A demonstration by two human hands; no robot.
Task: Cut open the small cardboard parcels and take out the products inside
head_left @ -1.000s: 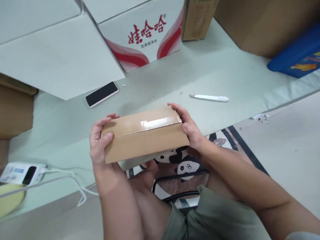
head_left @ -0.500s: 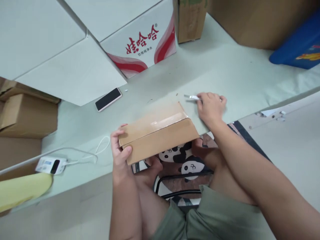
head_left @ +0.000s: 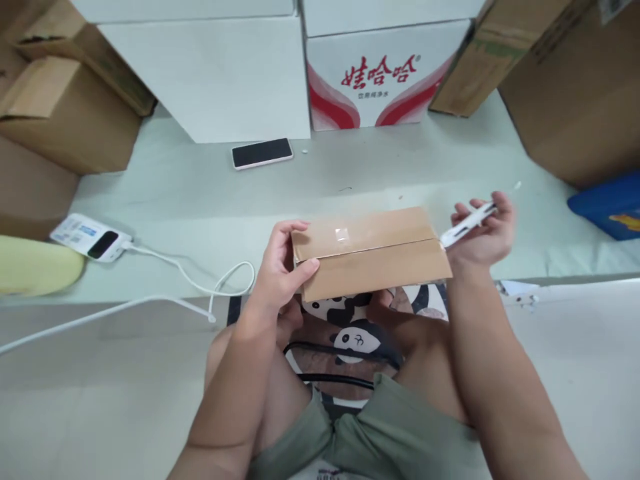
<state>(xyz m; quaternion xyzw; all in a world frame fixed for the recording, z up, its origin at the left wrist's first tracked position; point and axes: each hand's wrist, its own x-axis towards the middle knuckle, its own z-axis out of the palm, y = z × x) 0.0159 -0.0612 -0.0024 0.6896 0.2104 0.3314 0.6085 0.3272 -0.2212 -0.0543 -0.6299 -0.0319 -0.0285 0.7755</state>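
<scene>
Now, left hand (head_left: pixel 278 270) fingers clamping flat taped cardboard box (head_left: pixel 370 252), right hand (head_left: pixel 484 233) pinching slim white plastic cutter (head_left: pixel 467 225).

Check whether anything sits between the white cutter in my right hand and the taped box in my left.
Nothing visible does. The white cutter in the right hand has its tip at the right end of the taped box, no object between them. The left hand grips the left end.

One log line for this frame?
left hand: grips taped box | right hand: holds white cutter near box end
</scene>
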